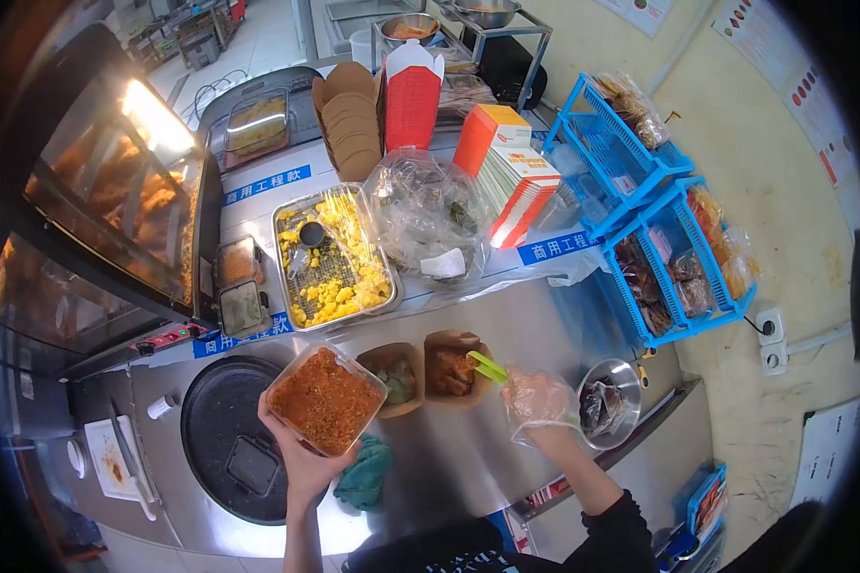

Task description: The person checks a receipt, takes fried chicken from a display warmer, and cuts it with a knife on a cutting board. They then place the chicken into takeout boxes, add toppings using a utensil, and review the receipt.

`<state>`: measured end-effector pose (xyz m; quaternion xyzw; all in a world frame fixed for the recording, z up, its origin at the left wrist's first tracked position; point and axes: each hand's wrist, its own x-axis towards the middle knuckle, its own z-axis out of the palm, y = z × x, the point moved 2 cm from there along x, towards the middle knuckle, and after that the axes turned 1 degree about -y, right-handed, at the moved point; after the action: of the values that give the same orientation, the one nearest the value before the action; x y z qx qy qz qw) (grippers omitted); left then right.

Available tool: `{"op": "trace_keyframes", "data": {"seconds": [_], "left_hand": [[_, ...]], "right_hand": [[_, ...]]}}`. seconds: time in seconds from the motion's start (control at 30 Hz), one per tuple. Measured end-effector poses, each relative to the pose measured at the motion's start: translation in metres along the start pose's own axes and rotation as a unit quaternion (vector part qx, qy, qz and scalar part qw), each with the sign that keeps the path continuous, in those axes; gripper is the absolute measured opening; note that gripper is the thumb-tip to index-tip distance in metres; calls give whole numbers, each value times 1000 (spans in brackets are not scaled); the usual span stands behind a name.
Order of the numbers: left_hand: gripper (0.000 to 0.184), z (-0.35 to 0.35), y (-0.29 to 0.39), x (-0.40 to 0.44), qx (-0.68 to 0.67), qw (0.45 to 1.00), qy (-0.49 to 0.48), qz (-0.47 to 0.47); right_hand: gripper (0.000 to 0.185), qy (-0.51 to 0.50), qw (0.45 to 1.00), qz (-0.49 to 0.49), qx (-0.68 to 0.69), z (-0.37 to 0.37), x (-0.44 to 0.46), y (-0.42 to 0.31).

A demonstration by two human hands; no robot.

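Observation:
My left hand (301,447) grips a square clear tub from below and the side. Coarse red-orange seasoning (327,401) fills the tub, which is raised above the counter. My right hand (537,396) wears a loose clear plastic glove and is closed around a bright green plastic utensil (488,367); its exact kind is hard to make out. The utensil's end reaches the rim of a brown paper box holding reddish-brown sauced food (450,371). Left of that box, another paper box (392,377) contains something pale green, partly behind the tub.
A metal bowl (609,406) with dark packets stands right of my gloved hand. A round black tray (222,420) and teal cloth (361,475) lie at left. Behind are a tray of yellow pieces (339,304), a plastic bag (425,215), blue baskets (640,224) and a lit food warmer (115,191).

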<state>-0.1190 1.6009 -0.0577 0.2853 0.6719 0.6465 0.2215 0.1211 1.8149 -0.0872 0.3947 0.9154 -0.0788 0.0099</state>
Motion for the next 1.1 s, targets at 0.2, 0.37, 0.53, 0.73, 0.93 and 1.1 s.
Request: {"op": "trace_keyframes", "data": {"seconds": [0.2,0.37,0.53,0.73,0.93,1.1], "left_hand": [[112,7,-2,-4,-16,1000,-2,-5],[110,19,-24,2,-26,997,-70,38],[104,60,-18,4,-15,967,-250,53],[103,76,-18,3,13,965,-257,42],[104,71,-33,7,28,970,-236,41],[105,5,-32,-1,18,992,-118,44]], "right_hand": [[34,-24,996,78,-32,22,-38,-22],[34,85,995,36,35,-75,-39,-42],[28,-59,977,-202,-17,-123,-15,-79],[30,-227,944,-239,13,-107,11,-52],[36,-274,903,-104,313,-54,20,5],[38,-77,987,-40,138,-39,-7,9]]}}
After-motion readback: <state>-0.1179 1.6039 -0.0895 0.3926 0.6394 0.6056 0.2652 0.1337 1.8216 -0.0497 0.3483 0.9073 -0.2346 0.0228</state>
